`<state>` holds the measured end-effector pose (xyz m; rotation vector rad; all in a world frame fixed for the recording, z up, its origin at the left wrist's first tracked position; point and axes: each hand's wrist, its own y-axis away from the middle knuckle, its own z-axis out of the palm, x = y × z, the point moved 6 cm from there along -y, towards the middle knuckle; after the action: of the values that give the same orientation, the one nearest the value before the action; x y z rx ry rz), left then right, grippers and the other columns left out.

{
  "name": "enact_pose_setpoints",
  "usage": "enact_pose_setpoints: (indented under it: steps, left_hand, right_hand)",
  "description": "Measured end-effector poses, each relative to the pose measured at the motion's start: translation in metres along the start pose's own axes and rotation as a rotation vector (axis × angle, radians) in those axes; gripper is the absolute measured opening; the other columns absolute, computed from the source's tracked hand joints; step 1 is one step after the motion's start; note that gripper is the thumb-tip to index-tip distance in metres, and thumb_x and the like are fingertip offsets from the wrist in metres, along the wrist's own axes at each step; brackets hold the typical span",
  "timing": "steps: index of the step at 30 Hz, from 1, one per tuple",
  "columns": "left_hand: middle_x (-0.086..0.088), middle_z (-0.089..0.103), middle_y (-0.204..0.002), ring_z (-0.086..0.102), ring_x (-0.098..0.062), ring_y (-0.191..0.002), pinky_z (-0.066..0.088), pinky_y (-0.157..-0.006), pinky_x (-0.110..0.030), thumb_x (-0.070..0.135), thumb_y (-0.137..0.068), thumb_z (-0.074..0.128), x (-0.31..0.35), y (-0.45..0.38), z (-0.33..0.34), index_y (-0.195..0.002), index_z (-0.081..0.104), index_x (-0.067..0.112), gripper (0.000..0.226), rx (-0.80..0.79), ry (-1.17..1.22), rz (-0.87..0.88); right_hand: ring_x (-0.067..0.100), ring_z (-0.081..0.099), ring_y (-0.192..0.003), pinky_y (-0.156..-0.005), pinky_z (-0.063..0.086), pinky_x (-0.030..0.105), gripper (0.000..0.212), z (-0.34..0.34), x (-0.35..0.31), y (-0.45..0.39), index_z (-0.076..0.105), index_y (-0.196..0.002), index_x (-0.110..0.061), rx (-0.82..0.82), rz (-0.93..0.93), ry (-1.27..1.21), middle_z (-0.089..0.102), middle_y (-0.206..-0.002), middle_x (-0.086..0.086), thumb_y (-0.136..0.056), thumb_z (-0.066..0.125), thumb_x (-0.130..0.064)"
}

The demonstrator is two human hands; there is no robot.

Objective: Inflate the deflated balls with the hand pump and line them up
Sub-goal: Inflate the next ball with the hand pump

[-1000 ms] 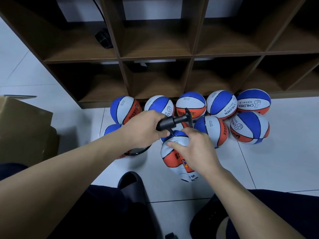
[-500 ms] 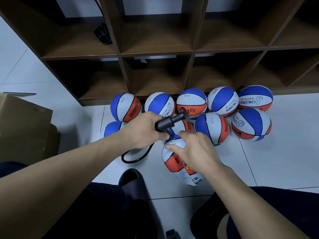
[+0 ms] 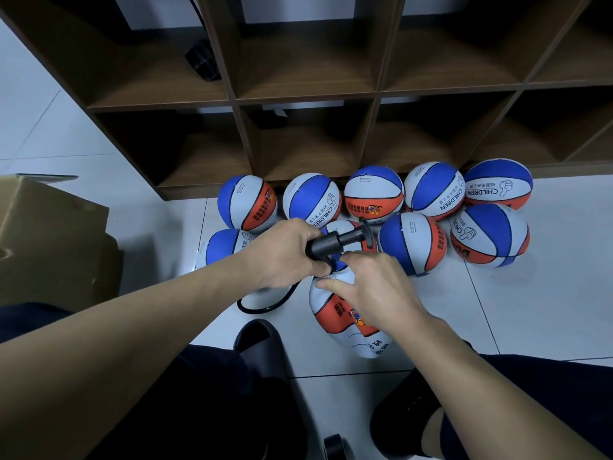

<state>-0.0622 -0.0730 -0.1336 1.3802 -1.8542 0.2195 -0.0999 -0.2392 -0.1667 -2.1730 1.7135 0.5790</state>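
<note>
Change: Since half a second ago, our view has dipped slightly; both hands sit where they were.
Ball: the deflated ball (image 3: 345,313) stands slumped on the floor (image 3: 497,327) before our knees, in front of the inflated balls (image 3: 371,194).
Right hand: our right hand (image 3: 374,287) rests on the ball's top, fingers pinching near the valve.
Left hand: our left hand (image 3: 285,257) is wrapped around the pump (image 3: 335,242), its hose (image 3: 265,305) looping on the floor.
Risk: we judge the needle could slip or bend if the soft ball folds, or the hose kinks.
Behind: the shelf (image 3: 308,94).

black pump (image 3: 335,242) over limp tricolor ball (image 3: 345,313).
</note>
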Motion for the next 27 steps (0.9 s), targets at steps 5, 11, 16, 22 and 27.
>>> enact_pose_setpoints:
  steps: [5, 11, 16, 22, 27]
  left_hand:
    - [-0.003, 0.057, -0.063, 0.050, -0.012, -0.056, 0.043, -0.060, -0.032, 0.031, -0.091, 0.087, -0.003, -0.002, -0.022, -0.073, 0.071, 0.027, 0.024, 0.034, 0.086, -0.007]
    - [-0.013, 0.066, -0.073, 0.058, -0.018, -0.059, 0.050, -0.063, -0.038, 0.038, -0.090, 0.085, -0.014, -0.006, -0.008, -0.079, 0.068, 0.019, 0.028, 0.017, 0.034, -0.028]
    - [-0.011, 0.060, -0.069, 0.051, -0.014, -0.058, 0.045, -0.061, -0.032, 0.028, -0.089, 0.087, -0.014, -0.004, 0.000, -0.079, 0.068, 0.015, 0.025, 0.015, 0.041, -0.002]
    - [0.001, 0.059, -0.060, 0.050, -0.010, -0.052, 0.039, -0.052, -0.020, 0.020, -0.090, 0.085, -0.010, -0.001, 0.011, -0.075, 0.068, 0.026, 0.024, 0.005, -0.020, 0.064]
    - [0.001, 0.063, -0.067, 0.053, -0.009, -0.056, 0.038, -0.053, -0.018, 0.032, -0.090, 0.085, -0.029, -0.006, 0.014, -0.079, 0.067, 0.021, 0.024, -0.101, -0.170, 0.026]
  right_hand:
    - [0.018, 0.062, -0.080, -0.068, 0.053, 0.039, 0.059, -0.011, 0.008, -0.009, 0.063, -0.091, -0.024, 0.057, 0.105, -0.121, 0.065, -0.080, -0.009, -0.077, 0.076, -0.080]
    - [0.022, 0.049, -0.071, -0.061, 0.032, 0.037, 0.055, -0.008, 0.004, -0.006, 0.039, -0.074, -0.030, 0.013, 0.041, -0.014, 0.047, -0.070, -0.011, -0.086, 0.077, -0.067]
    - [0.020, 0.046, -0.064, -0.054, 0.029, 0.035, 0.061, -0.002, 0.008, -0.005, 0.037, -0.069, -0.023, 0.011, 0.006, -0.019, 0.045, -0.062, -0.006, -0.087, 0.076, -0.067]
    - [0.020, 0.056, -0.070, -0.064, 0.049, 0.037, 0.058, 0.012, 0.013, -0.004, 0.076, -0.107, -0.021, -0.029, -0.004, -0.001, 0.056, -0.070, -0.008, -0.085, 0.074, -0.074]
    - [0.019, 0.058, -0.078, -0.066, 0.046, 0.035, 0.060, 0.027, 0.017, -0.003, 0.073, -0.116, -0.022, -0.096, 0.007, 0.018, 0.063, -0.081, -0.007, -0.083, 0.078, -0.072]
